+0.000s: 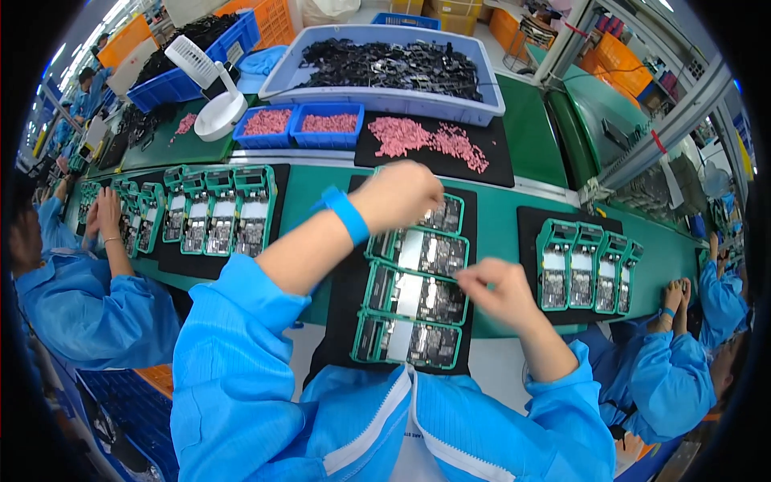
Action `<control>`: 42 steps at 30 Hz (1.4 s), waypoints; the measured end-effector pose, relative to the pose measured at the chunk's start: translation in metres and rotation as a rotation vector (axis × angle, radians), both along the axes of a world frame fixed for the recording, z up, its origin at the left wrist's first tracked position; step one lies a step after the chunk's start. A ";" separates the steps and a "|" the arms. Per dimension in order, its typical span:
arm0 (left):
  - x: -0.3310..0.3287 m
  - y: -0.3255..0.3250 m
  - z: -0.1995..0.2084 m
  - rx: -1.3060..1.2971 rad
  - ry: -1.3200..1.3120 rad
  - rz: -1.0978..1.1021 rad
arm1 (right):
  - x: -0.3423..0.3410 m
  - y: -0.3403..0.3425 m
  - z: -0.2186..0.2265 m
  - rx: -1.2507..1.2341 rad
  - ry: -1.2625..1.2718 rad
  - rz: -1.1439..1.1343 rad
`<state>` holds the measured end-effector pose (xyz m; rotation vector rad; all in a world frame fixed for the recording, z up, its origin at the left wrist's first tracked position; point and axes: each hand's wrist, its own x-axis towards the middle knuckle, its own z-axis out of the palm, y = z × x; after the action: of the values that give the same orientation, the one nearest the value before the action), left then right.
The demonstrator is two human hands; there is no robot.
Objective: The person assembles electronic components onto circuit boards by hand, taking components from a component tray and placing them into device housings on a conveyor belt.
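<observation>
In front of me a column of several green frames (414, 303), each carrying a dark circuit board and a silver plate, lies on a black mat (344, 297). My left hand (399, 193), with a blue band on its wrist, is curled over the farthest frame (446, 215) and hides part of it. Its fingers are bent together, and what they hold, if anything, is hidden. My right hand (502, 293) is at the right edge of the middle frames, thumb and forefinger pinched. Anything between those fingertips is too small to make out.
Beyond the frames lie loose pink pieces (399, 136) and two blue bins (328, 143) of them. Behind stands a large tub (273, 76) of black parts, with a white fan (221, 116) to its left. More frames (585, 269) lie right and left, beside co-workers in blue.
</observation>
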<state>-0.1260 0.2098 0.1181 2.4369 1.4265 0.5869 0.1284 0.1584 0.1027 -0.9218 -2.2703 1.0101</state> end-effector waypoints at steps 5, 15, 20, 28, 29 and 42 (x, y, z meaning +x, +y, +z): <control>-0.085 0.061 -0.036 -0.037 0.234 0.448 | -0.057 0.094 -0.025 -0.066 -0.020 -0.200; -0.085 0.069 -0.078 0.084 0.164 0.524 | -0.166 0.197 -0.070 0.182 -0.439 -0.251; -0.089 0.063 -0.087 0.160 0.039 0.508 | -0.173 0.210 -0.073 0.326 -0.463 -0.180; -0.083 0.049 -0.108 0.315 -0.031 0.543 | -0.180 0.202 -0.069 0.323 -0.527 -0.181; -0.081 0.046 -0.110 0.337 -0.058 0.540 | -0.179 0.199 -0.068 0.336 -0.546 -0.183; -0.080 0.037 -0.118 0.393 -0.195 0.573 | -0.106 0.182 -0.055 0.275 -0.406 -0.023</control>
<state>-0.2063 0.2469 0.0002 2.1166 2.0881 1.2950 0.0225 0.3404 0.0481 -1.1052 -2.6355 0.5117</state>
